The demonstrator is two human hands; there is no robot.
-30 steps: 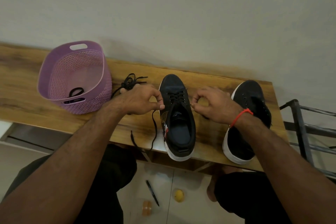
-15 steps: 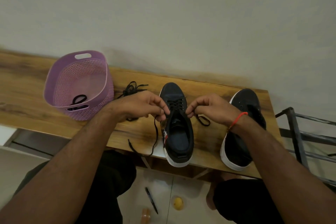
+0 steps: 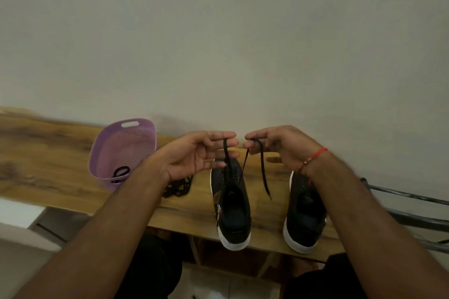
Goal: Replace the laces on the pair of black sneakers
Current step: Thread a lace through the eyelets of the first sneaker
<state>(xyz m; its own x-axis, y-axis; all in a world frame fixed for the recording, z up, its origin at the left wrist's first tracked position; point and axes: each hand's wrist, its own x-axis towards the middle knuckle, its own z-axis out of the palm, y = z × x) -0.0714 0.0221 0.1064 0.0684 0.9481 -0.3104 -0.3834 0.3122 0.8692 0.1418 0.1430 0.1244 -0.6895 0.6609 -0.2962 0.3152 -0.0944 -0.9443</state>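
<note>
Two black sneakers with white soles stand on the wooden table, toes toward the wall. The left sneaker (image 3: pixel 232 209) has a black lace (image 3: pixel 263 172) threaded through its eyelets. Both ends of that lace are lifted above the shoe. My left hand (image 3: pixel 199 155) pinches one end between thumb and fingertips, and my right hand (image 3: pixel 277 147) pinches the other end, which dangles loose. The right sneaker (image 3: pixel 303 216) sits partly under my right wrist. A bundle of black lace (image 3: pixel 178 187) lies on the table under my left forearm.
A purple plastic basket (image 3: pixel 116 150) stands at the left of the table (image 3: pixel 48 160), with a black lace coil inside. A plain wall rises right behind the table. A dark metal rack (image 3: pixel 408 206) is at the right. My knees are under the table's front edge.
Both hands have risen from the left sneaker's eyelets, drawing the two lace ends up and taut above it. The view has tilted upward toward the wall.
</note>
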